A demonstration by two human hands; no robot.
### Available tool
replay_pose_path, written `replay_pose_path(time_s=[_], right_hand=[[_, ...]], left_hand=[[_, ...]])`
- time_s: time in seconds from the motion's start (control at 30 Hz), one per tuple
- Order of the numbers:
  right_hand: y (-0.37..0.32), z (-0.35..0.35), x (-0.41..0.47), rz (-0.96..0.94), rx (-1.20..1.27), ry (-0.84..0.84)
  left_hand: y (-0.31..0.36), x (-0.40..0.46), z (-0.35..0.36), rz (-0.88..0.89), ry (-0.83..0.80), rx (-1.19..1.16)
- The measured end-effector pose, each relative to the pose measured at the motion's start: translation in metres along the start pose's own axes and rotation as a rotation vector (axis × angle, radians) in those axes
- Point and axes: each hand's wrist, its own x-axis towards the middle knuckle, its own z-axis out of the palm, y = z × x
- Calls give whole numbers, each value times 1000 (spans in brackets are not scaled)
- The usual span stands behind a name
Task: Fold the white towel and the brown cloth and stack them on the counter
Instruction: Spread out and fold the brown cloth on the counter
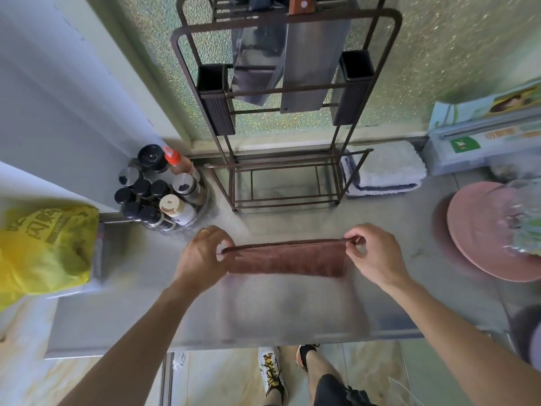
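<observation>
A pale grey surface (292, 312) runs ahead, ending at a window of pebbled, glittering glass (424, 68) that lets in soft greenish daylight. A brown metal rack (281, 118) stands against the glass, past where the hands work. A pale wall (58, 98) rises beyond the left hand. Below lies what looks like marbled beige floor tile (366, 364).

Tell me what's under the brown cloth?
The brown cloth hangs pinched at its top corners between the left hand and right hand. Below it shows the bare steel counter. The strip of counter right behind the cloth is hidden.
</observation>
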Motion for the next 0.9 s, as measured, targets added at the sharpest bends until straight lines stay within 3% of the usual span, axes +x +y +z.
replay_pose_path(time_s=[0.13, 0.23, 0.37, 0.47, 0.63, 0.8, 0.9], right_hand=[[-16, -34, -14, -152, 32, 160], [-9, -25, -30, -157, 18, 155], [19, 23, -57, 19, 66, 67], [24, 51, -78, 300, 161, 11], [22, 67, -87, 791, 518, 100], [-8, 74, -73, 839, 734, 281], [-43, 84, -65, 681, 696, 267]], left_hand=[[13, -16, -25, 237, 185, 20], [8, -31, -8, 273, 177, 71], [-7, -60, 44, 184, 52, 151], [-8, -82, 75, 151, -19, 185], [-3, -104, 92, 61, -45, 153], [-2, -105, 87, -11, -62, 132], [4, -96, 79, -261, -11, -122]])
